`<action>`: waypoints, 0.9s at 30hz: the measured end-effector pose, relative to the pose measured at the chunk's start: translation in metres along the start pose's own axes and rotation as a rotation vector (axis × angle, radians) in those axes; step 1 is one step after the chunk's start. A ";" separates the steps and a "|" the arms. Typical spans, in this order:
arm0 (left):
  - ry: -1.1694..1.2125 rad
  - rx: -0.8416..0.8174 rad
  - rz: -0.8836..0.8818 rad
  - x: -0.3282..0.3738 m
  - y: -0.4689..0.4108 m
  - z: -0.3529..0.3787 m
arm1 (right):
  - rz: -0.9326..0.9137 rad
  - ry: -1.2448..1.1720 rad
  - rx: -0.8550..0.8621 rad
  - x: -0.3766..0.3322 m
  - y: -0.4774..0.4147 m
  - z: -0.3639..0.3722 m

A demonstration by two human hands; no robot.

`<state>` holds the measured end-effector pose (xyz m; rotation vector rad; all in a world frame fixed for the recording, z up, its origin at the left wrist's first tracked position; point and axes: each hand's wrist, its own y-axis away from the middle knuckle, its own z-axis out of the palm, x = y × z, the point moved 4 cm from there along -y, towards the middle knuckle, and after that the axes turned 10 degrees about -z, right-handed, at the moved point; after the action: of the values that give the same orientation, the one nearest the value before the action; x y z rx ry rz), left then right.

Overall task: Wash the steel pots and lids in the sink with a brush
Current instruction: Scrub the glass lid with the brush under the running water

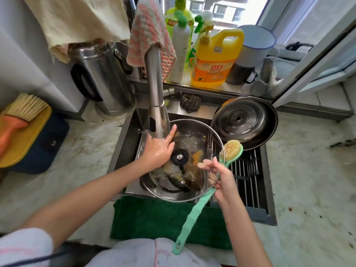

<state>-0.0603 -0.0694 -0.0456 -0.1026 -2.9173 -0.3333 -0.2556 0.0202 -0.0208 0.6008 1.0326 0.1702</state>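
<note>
The left hand lies flat on the glass lid, just at 9 o'clock from its black knob. Its fingers are straight and spread, and one fingertip reaches up to touch the tap head. The right hand has its fingers curled round the green brush, near the head end. The bristles point up at 1 o'clock, just off the lid's edge.

The glass lid sits tilted in the sink, on top of a steel pot. Brown and orange food bits show through the glass. A steel lid waits in a steel pan at 2 o'clock from the glass lid. I cannot tell if water is running.

I think the step now is to scrub the glass lid. To do it well, keep the left hand pressing down so the wet lid does not slide. Turn the brush over so the bristles face the glass. Scrub in small circles from the knob out to the rim. Go gently, since the lid is tilted and could slip and bang the pot. Holding the handle close to the head gives a stronger push.
</note>
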 end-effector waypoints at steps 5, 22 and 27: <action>0.174 -0.067 0.030 0.065 0.004 0.010 | -0.022 0.003 0.047 0.005 -0.002 0.008; 0.188 -0.007 -0.046 0.055 0.006 -0.001 | -0.008 0.023 0.079 -0.001 -0.002 0.015; 0.081 -0.036 0.387 0.079 -0.001 -0.002 | 0.042 -0.135 0.033 0.005 -0.002 0.022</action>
<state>-0.1370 -0.0669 -0.0272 -0.6322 -2.7297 -0.3142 -0.2349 0.0115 -0.0175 0.6556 0.8945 0.1475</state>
